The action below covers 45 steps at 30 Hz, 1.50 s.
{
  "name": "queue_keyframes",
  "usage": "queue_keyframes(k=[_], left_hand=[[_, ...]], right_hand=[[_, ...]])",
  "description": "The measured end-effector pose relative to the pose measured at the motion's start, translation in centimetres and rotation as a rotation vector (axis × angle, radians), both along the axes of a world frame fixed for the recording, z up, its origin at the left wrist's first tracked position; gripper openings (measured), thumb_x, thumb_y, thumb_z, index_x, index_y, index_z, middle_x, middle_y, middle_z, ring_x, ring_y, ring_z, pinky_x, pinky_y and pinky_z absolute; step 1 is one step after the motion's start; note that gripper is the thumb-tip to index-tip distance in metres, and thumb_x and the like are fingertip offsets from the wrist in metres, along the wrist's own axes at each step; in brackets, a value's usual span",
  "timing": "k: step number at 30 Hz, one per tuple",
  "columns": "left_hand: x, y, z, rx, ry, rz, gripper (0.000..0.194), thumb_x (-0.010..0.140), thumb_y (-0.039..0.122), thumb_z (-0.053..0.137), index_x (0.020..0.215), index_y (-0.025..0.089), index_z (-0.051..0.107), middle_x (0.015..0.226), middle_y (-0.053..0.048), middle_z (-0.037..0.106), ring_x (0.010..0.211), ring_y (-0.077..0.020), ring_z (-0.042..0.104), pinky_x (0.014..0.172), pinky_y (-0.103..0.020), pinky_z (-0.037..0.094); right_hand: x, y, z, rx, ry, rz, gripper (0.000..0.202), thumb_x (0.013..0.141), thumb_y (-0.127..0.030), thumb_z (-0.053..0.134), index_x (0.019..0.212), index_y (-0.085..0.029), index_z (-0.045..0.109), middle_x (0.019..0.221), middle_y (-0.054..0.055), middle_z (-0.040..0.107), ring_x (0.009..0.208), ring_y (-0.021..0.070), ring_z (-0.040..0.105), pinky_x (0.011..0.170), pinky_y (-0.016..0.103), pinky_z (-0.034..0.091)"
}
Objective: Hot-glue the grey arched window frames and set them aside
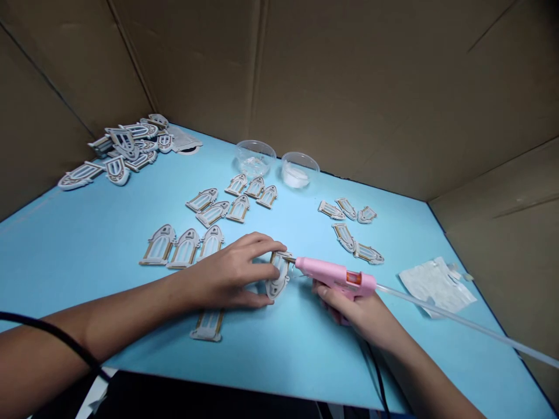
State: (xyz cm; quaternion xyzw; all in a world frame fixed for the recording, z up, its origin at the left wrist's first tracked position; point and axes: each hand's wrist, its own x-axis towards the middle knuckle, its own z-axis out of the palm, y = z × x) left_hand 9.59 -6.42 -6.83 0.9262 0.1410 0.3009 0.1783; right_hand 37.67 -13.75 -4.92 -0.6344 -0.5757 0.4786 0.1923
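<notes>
My left hand [244, 270] grips a small white-and-gold arched window piece [278, 279] between thumb and fingers, its rounded end toward me. Wrapped round the handle of a pink glue gun [325, 272] is my right hand [343, 302]. The gun's metal tip meets the upper part of the held piece. A long translucent glue stick [454, 317] runs out of its back to the right. Under my left wrist lies another window piece [208, 326], partly hidden. Just beyond my left forearm stand several arched window pieces [184, 249] in a row.
A pile of window pieces [131, 145] lies at the back left. Two clear plastic bowls [255, 157] sit at the back with small contents. More window pieces [345, 235] lie at right, near a crumpled white sheet [437, 285]. Cardboard walls [340, 75] enclose the blue table [279, 361].
</notes>
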Motion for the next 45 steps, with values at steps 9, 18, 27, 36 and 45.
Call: queue_keyframes(k=[9, 18, 27, 36, 45], left_hand=[[0.0, -0.1, 0.1, -0.031, 0.003, 0.013, 0.016, 0.095, 0.029, 0.069, 0.103, 0.016, 0.063, 0.133, -0.020, 0.060, 0.123, -0.0312, 0.054, 0.100, -0.046, 0.052], [0.0, -0.2, 0.1, -0.028, 0.002, 0.017, 0.017, 0.095, 0.029, 0.070, 0.100, 0.015, 0.061, 0.134, -0.021, 0.059, 0.123, -0.0311, 0.053, 0.101, -0.046, 0.052], [0.0, -0.1, 0.1, -0.058, -0.011, 0.031, 0.017, 0.094, 0.029, 0.071, 0.099, 0.018, 0.058, 0.135, -0.018, 0.059, 0.124, -0.0294, 0.053, 0.103, -0.044, 0.050], [0.3, -0.3, -0.8, -0.354, 0.264, 0.103, 0.063, 0.076, 0.028, 0.087, 0.128, 0.021, 0.052, 0.134, -0.013, 0.062, 0.125, -0.0329, 0.056, 0.100, -0.044, 0.048], [0.2, -1.2, 1.2, -0.258, 0.407, 0.036, 0.023, 0.078, 0.020, 0.072, 0.071, 0.021, 0.050, 0.066, 0.003, 0.056, 0.063, -0.0174, 0.053, 0.061, -0.032, 0.039]], right_hand=[[0.6, 0.5, -1.0, -0.150, 0.215, -0.046, 0.044, 0.085, -0.062, 0.067, 0.088, -0.018, 0.062, 0.068, -0.001, 0.056, 0.050, 0.0106, 0.048, 0.045, 0.025, 0.030], [0.9, 0.7, -1.4, -0.148, 0.343, -0.060, 0.038, 0.086, -0.050, 0.070, 0.105, -0.017, 0.068, 0.075, 0.001, 0.066, 0.046, 0.0086, 0.051, 0.040, 0.020, 0.031], [0.8, 2.0, -0.5, -0.168, 0.414, -0.286, 0.037, 0.074, -0.047, 0.079, 0.091, -0.015, 0.070, 0.065, 0.001, 0.063, 0.039, 0.0067, 0.044, 0.034, 0.019, 0.024], [1.3, 3.5, -0.2, 0.046, 0.567, -0.625, 0.042, 0.061, -0.044, 0.092, 0.086, -0.015, 0.074, 0.085, 0.005, 0.063, 0.064, 0.0128, 0.054, 0.037, 0.019, 0.038], [0.9, 3.0, 0.0, 0.038, 0.555, -0.607, 0.042, 0.065, -0.044, 0.091, 0.090, -0.016, 0.072, 0.083, 0.003, 0.062, 0.057, 0.0096, 0.049, 0.039, 0.019, 0.037]])
